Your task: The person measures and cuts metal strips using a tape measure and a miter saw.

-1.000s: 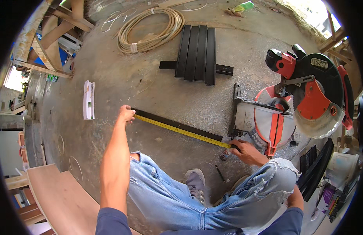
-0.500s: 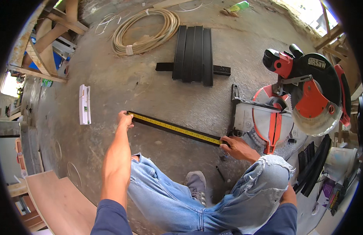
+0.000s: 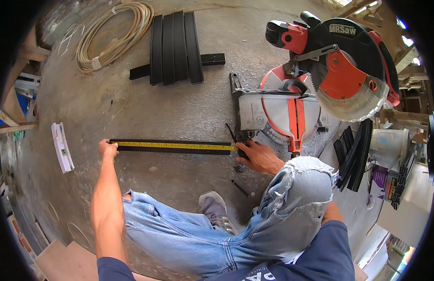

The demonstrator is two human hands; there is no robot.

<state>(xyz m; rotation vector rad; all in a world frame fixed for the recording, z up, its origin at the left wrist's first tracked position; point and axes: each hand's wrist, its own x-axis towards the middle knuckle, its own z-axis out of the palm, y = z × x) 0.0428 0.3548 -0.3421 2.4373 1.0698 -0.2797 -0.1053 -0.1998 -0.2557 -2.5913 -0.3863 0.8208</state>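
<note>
A yellow tape measure (image 3: 175, 146) is drawn out along a straight black strip (image 3: 179, 151) in front of me. My left hand (image 3: 108, 149) pinches the tape's end together with the strip's left end. At the other end, my right hand (image 3: 260, 157) is closed around the dark tape case, which its fingers mostly cover. The tape reaches slightly past the strip's right end. A thin dark stick (image 3: 230, 132) juts up beside the right fingers; I cannot tell whether they hold it.
Just beyond my right hand stands a red and black mitre saw (image 3: 292, 112), blade raised. Several black strips (image 3: 175, 49) lie across another piece farther off, beside a coiled hose (image 3: 88, 49). A white strip bundle (image 3: 62, 147) is at left; a white bucket (image 3: 388, 145) stands at right.
The view has turned to the right, so the surroundings sit farther left. The strip and tape, slanted before, now run nearly level across the picture. Both hands keep their hold.
</note>
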